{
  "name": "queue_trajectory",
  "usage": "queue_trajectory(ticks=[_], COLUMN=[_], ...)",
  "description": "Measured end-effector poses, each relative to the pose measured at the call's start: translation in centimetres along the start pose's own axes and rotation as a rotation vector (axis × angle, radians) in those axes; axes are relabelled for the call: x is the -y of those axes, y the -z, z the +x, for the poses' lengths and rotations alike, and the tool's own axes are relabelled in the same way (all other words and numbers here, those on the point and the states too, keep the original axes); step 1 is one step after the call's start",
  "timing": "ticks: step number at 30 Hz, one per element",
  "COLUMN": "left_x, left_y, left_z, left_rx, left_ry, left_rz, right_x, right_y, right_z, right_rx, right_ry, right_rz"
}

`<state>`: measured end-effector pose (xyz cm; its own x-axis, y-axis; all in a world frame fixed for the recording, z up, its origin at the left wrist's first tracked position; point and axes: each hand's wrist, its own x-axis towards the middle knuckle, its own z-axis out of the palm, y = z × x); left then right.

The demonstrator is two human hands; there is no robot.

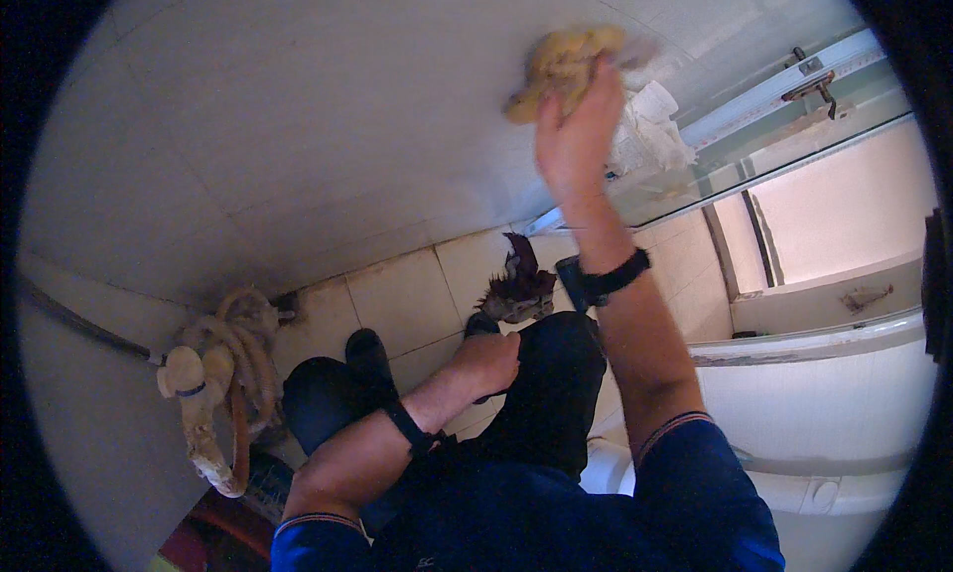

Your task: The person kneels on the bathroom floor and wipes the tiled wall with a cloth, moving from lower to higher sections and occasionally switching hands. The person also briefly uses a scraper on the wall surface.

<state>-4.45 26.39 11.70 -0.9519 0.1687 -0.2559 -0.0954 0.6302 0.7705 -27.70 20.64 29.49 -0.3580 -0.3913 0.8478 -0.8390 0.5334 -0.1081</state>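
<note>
My right hand [581,135] reaches far up and presses a yellow cloth [568,64] to the grey wall [328,105]. The cloth is bunched and smeared by motion, and its lower edge spreads past my fingers. Lower down, my left hand [486,361] rests closed by my bent knee [558,358], with nothing visible in it. A dark wristband [617,277] is on my right wrist and another band [409,428] on my left. Just beyond my knee, a dark purple rag [521,284] lies crumpled on the tiled floor [402,284].
Coiled pale hose [248,354] and a white pipe fitting [184,373] stand at the left wall. To the right are a metal-framed window [784,85] with a latch [812,90], crumpled white material [650,135] and a white ledge [804,344]. Red and dark containers [213,532] sit lower left.
</note>
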Motion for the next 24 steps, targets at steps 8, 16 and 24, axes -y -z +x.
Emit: queue_trajectory(ticks=[8,16,24], left_x=[0.1,0.2,-0.5], left_y=[0.2,0.1,0.7], left_z=[0.3,0.8,0.5], left_rx=[0.021,0.028,0.034], left_ry=[-0.002,-0.025,-0.012], left_rz=[0.019,0.042,0.039], right_x=[-1.0,-1.5,-2.0], right_y=[-4.0,-1.7,0.8], right_z=[-7.6,-4.6,0.3], right_rx=[0.208,0.119,0.072], right_ry=[-0.324,-0.183,-0.066], right_rz=[0.121,0.072,0.041])
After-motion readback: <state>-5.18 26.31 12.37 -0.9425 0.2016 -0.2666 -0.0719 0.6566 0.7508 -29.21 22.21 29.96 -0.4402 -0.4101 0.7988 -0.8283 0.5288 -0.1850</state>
